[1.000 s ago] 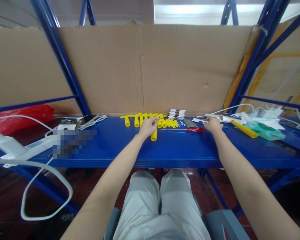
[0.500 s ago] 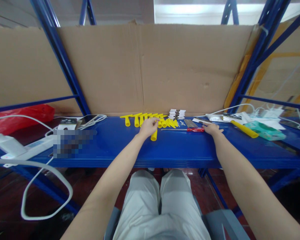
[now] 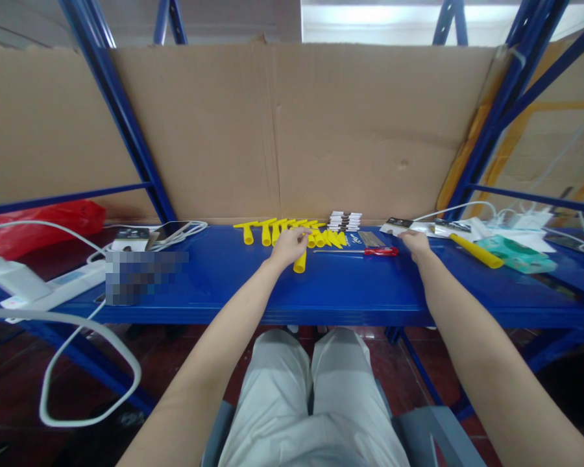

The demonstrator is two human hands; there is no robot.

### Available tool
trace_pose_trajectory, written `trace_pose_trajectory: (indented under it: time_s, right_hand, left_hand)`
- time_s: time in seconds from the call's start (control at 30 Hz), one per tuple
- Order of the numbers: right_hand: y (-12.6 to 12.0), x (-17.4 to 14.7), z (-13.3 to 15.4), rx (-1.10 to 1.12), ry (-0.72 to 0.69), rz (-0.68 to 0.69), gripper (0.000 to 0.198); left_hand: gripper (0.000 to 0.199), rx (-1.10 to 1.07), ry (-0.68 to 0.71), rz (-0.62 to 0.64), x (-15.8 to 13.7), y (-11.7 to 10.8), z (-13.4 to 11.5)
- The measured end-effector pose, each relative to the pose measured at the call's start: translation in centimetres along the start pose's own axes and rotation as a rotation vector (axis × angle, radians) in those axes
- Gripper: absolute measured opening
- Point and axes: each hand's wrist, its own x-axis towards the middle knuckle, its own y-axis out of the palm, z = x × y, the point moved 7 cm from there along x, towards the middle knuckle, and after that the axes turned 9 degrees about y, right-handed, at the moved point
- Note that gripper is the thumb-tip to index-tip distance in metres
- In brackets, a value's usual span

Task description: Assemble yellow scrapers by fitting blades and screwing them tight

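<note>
My left hand (image 3: 291, 246) is closed on a yellow T-shaped plastic piece (image 3: 300, 263), whose round tube end points toward me. Other yellow T-shaped pieces (image 3: 248, 233) stand in a row behind and to the left of it. Small yellow pointed parts (image 3: 335, 239) lie just to its right. My right hand (image 3: 416, 243) has its fingers curled at the front edge of a black-and-white flat packet (image 3: 395, 224); the fingertips are partly hidden. Between the hands lies a red-handled screwdriver (image 3: 380, 251), its shaft pointing left. Thin metal pieces (image 3: 371, 239) rest behind the screwdriver.
A stack of small white packs (image 3: 345, 221) stands against the cardboard wall (image 3: 360, 130). At the right are a yellow tube (image 3: 477, 251) and a green soft pack (image 3: 518, 255). A white power strip (image 3: 63, 285), cables and a red bag (image 3: 43, 224) occupy the left.
My right hand has moved slightly back, away from the screwdriver's handle. The black-and-white packet has shifted back and right with it. My left hand has stayed in place.
</note>
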Motion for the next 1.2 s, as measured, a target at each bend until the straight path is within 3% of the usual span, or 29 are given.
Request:
trace_pose_trajectory:
  time_s: [0.1, 0.23, 0.43, 0.63, 0.8, 1.0, 1.2]
  right_hand:
    - [0.0, -0.7, 0.5, 0.238, 0.149, 0.065, 0.032]
    - [-0.4, -1.8, 1.9, 0.353, 0.177, 0.088, 0.035]
    - [-0.6, -3.8, 5.3, 0.409, -0.107, 0.045, 0.037]
    - [3.3, -8.2, 10.9, 0.603, -0.285, 0.398, 0.033]
    - [7.1, -11.2, 14.5, 0.706, -0.274, 0.623, 0.024]
    - [9.9, -13.3, 13.9, 0.821, -0.118, 0.738, 0.017]
    - [9.6, -13.9, 12.5, 0.852, -0.025, 0.759, 0.016]
  left_hand:
    - [0.027, -0.018, 0.000, -0.001, 0.0, 0.0, -0.1]
    - [0.027, -0.023, -0.014, 0.002, 0.0, 0.0, -0.1]
    - [0.027, -0.009, -0.006, 0.009, -0.1, 0.0, -0.1]
    - [0.028, -0.030, -0.115, -0.099, -0.1, -0.6, 0.9]
    - [0.032, -0.182, -0.285, -0.230, -0.1, -0.7, 3.3]
    - [0.031, -0.263, -0.266, -0.256, 0.3, -0.3, 4.0]
    - [0.032, -0.220, -0.325, -0.276, 0.3, -0.1, 4.9]
